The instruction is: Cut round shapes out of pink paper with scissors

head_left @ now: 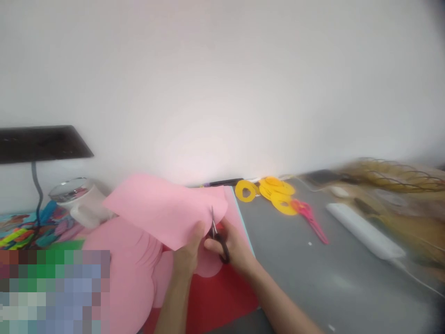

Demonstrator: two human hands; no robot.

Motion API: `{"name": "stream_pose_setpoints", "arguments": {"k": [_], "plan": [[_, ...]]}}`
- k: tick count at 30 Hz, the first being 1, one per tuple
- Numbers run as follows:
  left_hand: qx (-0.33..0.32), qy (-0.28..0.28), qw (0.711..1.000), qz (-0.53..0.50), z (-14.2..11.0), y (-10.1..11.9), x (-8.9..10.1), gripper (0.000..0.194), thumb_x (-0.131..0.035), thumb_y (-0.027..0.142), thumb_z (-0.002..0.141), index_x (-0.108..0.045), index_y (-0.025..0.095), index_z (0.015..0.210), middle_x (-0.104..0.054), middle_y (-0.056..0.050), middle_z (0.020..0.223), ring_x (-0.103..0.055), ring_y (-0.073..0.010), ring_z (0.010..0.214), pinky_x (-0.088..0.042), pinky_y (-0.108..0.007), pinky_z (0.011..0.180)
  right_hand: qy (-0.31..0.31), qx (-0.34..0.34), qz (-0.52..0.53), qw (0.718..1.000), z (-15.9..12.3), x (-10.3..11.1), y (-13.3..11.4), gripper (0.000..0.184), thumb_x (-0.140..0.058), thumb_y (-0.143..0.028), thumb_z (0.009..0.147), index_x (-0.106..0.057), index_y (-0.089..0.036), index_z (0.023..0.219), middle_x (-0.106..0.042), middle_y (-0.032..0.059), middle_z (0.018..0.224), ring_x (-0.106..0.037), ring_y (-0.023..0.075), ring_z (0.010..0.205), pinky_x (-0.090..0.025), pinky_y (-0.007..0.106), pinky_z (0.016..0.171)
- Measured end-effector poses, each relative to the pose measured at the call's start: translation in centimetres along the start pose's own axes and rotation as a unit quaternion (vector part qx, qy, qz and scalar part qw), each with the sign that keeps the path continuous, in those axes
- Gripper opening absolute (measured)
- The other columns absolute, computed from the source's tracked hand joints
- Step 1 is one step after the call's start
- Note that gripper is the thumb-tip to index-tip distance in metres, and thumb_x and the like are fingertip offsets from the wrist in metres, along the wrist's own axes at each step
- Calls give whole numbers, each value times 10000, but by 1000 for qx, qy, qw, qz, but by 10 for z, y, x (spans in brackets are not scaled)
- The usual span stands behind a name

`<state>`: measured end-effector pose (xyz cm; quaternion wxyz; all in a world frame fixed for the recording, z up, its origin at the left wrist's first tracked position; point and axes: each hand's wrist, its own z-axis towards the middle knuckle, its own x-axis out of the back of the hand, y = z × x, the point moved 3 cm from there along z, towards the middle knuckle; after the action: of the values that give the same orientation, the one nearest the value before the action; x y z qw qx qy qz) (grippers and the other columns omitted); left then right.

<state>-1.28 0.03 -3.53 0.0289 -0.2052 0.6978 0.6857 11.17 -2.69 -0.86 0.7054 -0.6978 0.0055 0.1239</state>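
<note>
My left hand (190,250) grips a sheet of pink paper (163,208) near its lower edge, thumb on top; the fingers beneath are hidden. In my right hand (232,248) is a pair of scissors (224,250) with black handles. Their blades are on the pink sheet near its right end, pointing away from me. A rounded pink piece (208,266) shows below my hands, over red paper (222,297). To the left lie several overlapping rounded pink paper pieces (125,269).
A white mug (88,202) stands at the left by the wall. Yellow paper rings (278,190) and pink scissors (309,220) lie on the grey table (295,278). A white power strip (365,230) with a cord is further right. A dark panel (45,144) juts in at left.
</note>
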Motion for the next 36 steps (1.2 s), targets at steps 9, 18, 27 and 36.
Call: {"name": "stream_pose_setpoints", "arguments": {"k": [9,18,27,36], "plan": [[-28,16,999,16,-1,3,0,495,-829,441,578,-698,168,969,-692,-94,1050,-630,-268,1032,-489,-421,972,9,-9,-30,999,0,2,0,592,-807,-486,649,-538,-187,1082,-565,-25,734,-476,138,616,-353,243,539],[-2,27,999,25,2,0,5,489,-843,428,563,-690,173,951,-689,-97,1042,-624,-278,1054,-471,-436,994,8,-18,-25,999,-1,2,-1,601,-821,-499,620,-538,-179,1042,-551,-34,704,-484,138,609,-352,237,535],[-35,13,999,6,-2,8,3,509,-822,418,605,-661,192,1032,-660,-96,1173,-580,-274,1157,-432,-409,1041,20,-26,-49,998,-2,-2,-1,483,-797,-500,633,-520,-196,887,-547,-33,658,-444,137,600,-346,241,529],[-60,63,994,62,-11,14,-3,502,-810,424,617,-678,166,1028,-657,-115,1176,-570,-300,1174,-410,-443,1059,24,-23,-36,999,-2,-7,-1,476,-813,-409,640,-509,-203,943,-497,-54,664,-424,124,585,-365,236,525]]}}
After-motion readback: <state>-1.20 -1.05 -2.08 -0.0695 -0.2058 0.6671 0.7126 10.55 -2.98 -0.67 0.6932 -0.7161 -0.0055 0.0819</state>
